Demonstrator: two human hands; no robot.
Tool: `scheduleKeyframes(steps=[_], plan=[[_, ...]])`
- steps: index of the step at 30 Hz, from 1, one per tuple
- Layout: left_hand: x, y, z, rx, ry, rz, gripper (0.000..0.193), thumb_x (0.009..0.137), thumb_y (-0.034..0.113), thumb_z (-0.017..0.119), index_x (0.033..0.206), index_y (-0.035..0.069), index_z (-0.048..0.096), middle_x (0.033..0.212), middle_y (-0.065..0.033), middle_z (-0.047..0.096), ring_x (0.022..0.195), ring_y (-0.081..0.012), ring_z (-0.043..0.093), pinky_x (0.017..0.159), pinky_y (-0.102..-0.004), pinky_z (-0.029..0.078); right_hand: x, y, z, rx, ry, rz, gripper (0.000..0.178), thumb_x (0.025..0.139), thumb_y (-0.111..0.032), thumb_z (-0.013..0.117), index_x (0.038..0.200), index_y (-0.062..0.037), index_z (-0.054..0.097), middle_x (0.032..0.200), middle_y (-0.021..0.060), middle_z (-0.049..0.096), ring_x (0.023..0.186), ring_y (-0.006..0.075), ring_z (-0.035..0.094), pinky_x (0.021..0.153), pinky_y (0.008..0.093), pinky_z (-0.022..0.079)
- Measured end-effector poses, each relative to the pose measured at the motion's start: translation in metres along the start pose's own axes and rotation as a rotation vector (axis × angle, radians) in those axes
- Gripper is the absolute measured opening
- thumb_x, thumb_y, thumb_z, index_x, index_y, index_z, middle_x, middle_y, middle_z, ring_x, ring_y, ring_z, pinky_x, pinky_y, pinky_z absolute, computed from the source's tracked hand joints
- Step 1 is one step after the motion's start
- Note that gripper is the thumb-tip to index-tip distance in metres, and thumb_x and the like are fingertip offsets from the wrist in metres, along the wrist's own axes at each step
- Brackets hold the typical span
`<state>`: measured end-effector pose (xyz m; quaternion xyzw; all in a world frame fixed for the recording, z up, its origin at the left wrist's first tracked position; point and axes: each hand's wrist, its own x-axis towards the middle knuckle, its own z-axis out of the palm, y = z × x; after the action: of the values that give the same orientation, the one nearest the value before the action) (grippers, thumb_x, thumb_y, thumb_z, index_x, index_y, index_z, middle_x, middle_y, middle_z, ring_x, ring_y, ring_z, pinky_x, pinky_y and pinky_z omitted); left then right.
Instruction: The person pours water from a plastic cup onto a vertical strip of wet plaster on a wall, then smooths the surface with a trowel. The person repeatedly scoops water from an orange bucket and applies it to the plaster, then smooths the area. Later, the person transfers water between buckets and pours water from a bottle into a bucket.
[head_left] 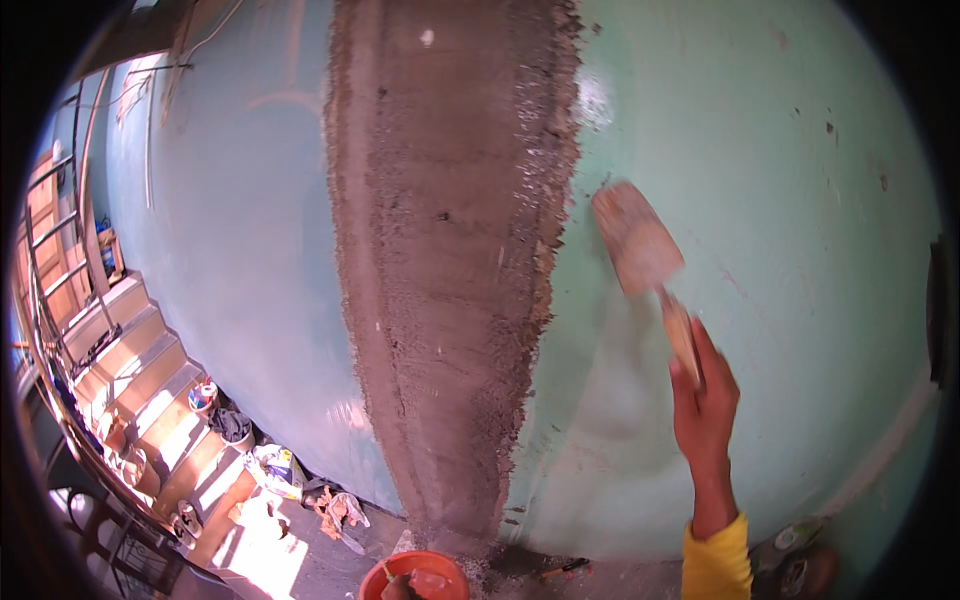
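My right hand, below a yellow sleeve, is closed around the wooden handle of a trowel. The trowel's flat blade is smeared with mortar and points up and left. It is in front of the green wall, right of a tall strip of wet brown-grey plaster with ragged edges. Whether the blade touches the wall I cannot tell. At the bottom edge is an orange-red bucket. A small brown shape at its rim may be my left hand; its fingers cannot be made out.
Left of the strip the wall is pale blue. Stairs with a metal railing rise at the far left. Bags and crumpled plastic lie along the wall's foot. A dark-handled tool lies on the floor.
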<state>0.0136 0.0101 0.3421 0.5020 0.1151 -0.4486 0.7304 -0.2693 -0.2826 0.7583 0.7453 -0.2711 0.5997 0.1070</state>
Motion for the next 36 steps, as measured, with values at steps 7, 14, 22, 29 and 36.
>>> scheduleKeyframes(steps=[7, 14, 22, 29, 36], plan=[[-0.010, 0.027, -0.039, -0.137, 0.188, 0.083, 0.023, 0.104, 0.028, 0.056, 0.090, 0.011, 0.060, 0.076, -0.0007, 0.056, 0.068, -0.0131, 0.057, 0.059, -0.0298, 0.050, 0.219, -0.074, 0.135, -0.197, -0.010, -0.166, 0.038, 0.099, -0.025, 0.063, 0.136, -0.0164, 0.064, 0.083, 0.0206, 0.067, 0.077, 0.0395, 0.067, 0.070, 0.0495, 0.054], [-0.002, 0.025, -0.118, -0.078, 0.264, 0.195, 0.023, 0.098, 0.022, 0.063, 0.113, 0.004, 0.064, 0.093, -0.0090, 0.066, 0.085, -0.0234, 0.067, 0.074, -0.0349, 0.057, 0.291, -0.143, 0.187, -0.249, -0.044, -0.189, 0.036, 0.098, -0.025, 0.059, 0.132, -0.0146, 0.065, 0.093, 0.0268, 0.071, 0.092, 0.0436, 0.071, 0.079, 0.0526, 0.056], [-0.001, 0.033, -0.135, -0.270, 0.290, 0.198, 0.024, 0.099, 0.024, 0.061, 0.114, 0.005, 0.063, 0.093, -0.0094, 0.066, 0.086, -0.0250, 0.067, 0.072, -0.0365, 0.058, 0.296, -0.160, 0.207, -0.287, -0.019, -0.206, 0.033, 0.098, -0.024, 0.057, 0.128, -0.0134, 0.066, 0.094, 0.0257, 0.072, 0.092, 0.0441, 0.070, 0.082, 0.0539, 0.056], [0.008, 0.042, -0.134, -0.312, 0.242, 0.184, 0.024, 0.099, 0.024, 0.060, 0.114, 0.006, 0.062, 0.093, -0.0092, 0.066, 0.085, -0.0251, 0.067, 0.072, -0.0366, 0.058, 0.279, -0.152, 0.212, -0.203, 0.058, -0.254, 0.028, 0.096, -0.025, 0.060, 0.120, -0.0120, 0.068, 0.091, 0.0259, 0.071, 0.089, 0.0472, 0.068, 0.080, 0.0558, 0.054], [0.020, 0.055, -0.128, -0.307, 0.197, 0.181, 0.024, 0.100, 0.024, 0.060, 0.114, 0.006, 0.062, 0.093, -0.0090, 0.065, 0.085, -0.0251, 0.067, 0.072, -0.0368, 0.058, 0.283, -0.166, 0.193, -0.206, -0.082, -0.192, 0.039, 0.096, -0.029, 0.061, 0.132, -0.0158, 0.066, 0.102, 0.0222, 0.073, 0.097, 0.0419, 0.070, 0.086, 0.0508, 0.054]])
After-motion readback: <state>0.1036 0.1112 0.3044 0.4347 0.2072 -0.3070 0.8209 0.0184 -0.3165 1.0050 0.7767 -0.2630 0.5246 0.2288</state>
